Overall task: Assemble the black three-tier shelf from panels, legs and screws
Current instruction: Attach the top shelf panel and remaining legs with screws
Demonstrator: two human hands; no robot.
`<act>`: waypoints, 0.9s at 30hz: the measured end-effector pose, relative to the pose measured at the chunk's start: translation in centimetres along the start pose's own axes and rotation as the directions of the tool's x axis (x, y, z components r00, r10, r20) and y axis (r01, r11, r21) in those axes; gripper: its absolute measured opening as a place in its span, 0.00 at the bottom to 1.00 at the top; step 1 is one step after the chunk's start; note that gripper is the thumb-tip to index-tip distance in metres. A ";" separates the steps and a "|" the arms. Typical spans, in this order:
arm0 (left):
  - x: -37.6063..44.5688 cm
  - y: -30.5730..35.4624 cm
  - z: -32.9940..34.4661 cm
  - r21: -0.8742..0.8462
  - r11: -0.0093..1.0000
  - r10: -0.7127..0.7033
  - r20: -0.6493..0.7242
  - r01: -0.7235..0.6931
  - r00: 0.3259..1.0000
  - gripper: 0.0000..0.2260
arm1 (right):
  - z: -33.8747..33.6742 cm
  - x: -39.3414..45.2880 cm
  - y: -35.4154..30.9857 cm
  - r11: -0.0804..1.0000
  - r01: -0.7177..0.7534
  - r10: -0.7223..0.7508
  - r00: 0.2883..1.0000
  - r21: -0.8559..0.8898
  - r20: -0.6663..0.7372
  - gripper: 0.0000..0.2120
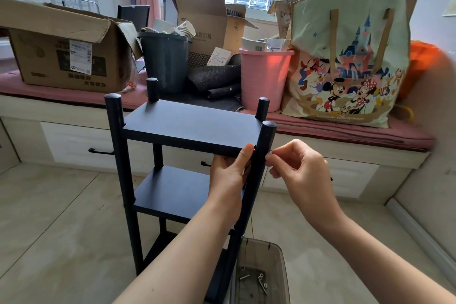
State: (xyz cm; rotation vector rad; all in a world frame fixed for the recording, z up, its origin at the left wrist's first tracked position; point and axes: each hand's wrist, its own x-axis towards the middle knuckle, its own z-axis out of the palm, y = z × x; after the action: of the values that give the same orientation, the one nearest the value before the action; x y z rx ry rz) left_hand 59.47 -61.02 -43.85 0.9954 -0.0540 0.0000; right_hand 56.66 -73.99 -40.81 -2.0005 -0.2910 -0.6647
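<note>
The black shelf stands upright on the floor with its top panel, a middle panel and a lower one between four round legs. My left hand grips the front edge of the top panel beside the near right leg, thumb on the panel's face. My right hand pinches something small, probably a screw, against the outer side of that leg at panel height; the item itself is hidden by my fingertips. Loose screws lie in a clear plastic box.
The clear box sits on the tiled floor by the shelf's right foot. Behind the shelf a window seat carries cardboard boxes, a dark bin, a pink bin and a cartoon-printed bag.
</note>
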 end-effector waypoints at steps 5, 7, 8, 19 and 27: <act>0.0 -0.1 0.0 0.019 1.000 -0.006 -0.009 0.006 1.000 0.24 | -0.2 0.4 0.1 0.993 -0.072 0.067 0.997 0.095 0.047 0.04; 0.0 0.0 -0.1 0.019 1.000 -0.007 -0.008 0.007 1.000 0.25 | -0.4 0.7 0.1 0.971 -0.136 0.124 0.990 0.197 0.073 0.04; 0.0 0.0 0.0 0.018 1.000 -0.009 -0.008 0.009 1.000 0.25 | -0.5 0.7 0.1 0.964 -0.152 0.137 0.987 0.218 0.082 0.05; 0.2 0.0 -0.1 0.026 1.000 -0.004 -0.023 0.004 1.000 0.20 | -1.5 2.9 0.2 0.933 -0.291 0.160 0.863 0.211 0.479 0.22; 0.5 -0.2 -0.1 0.037 0.999 0.036 -0.085 -0.032 0.996 0.14 | -1.4 3.2 0.4 0.953 -0.231 0.105 0.860 0.197 0.500 0.22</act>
State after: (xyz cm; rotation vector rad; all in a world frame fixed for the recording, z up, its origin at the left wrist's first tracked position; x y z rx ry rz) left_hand 59.94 -61.10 -44.03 1.0289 0.0078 0.0751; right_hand 58.98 -75.57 -38.77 -1.8923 -0.4654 0.0049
